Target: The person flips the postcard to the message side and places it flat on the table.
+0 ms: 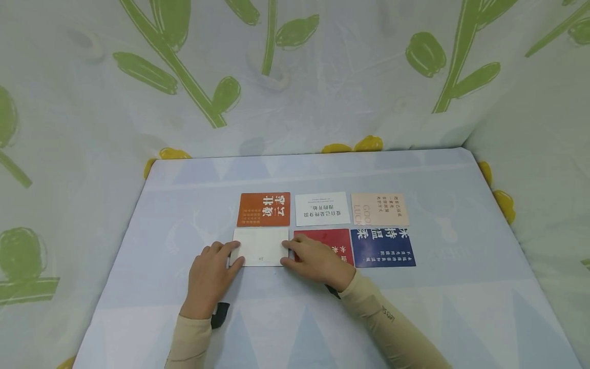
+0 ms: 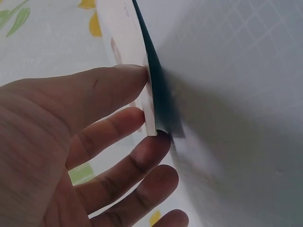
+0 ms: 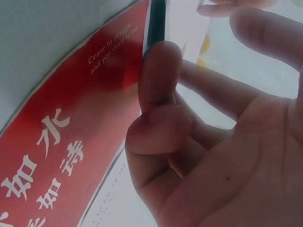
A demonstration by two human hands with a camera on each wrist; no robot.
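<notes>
A white card [image 1: 260, 247] with small print near its front edge is at the left of the front row. My left hand [image 1: 207, 282] pinches its left edge, thumb on the white face and fingers at the far side. In the left wrist view the card's dark teal underside [image 2: 160, 90] shows, standing off the table beside a shadow. My right hand [image 1: 320, 261] holds the opposite edge between thumb and fingers. Under that hand lies a red card [image 3: 80, 118], partly hidden, with white characters.
Behind the white card lies an orange card [image 1: 264, 209], then a white printed card [image 1: 322, 209] and a peach card [image 1: 380, 209]. A dark blue card [image 1: 383, 248] ends the front row. Flower-patterned cloth [image 1: 322, 102] stands behind the table [image 1: 461, 307].
</notes>
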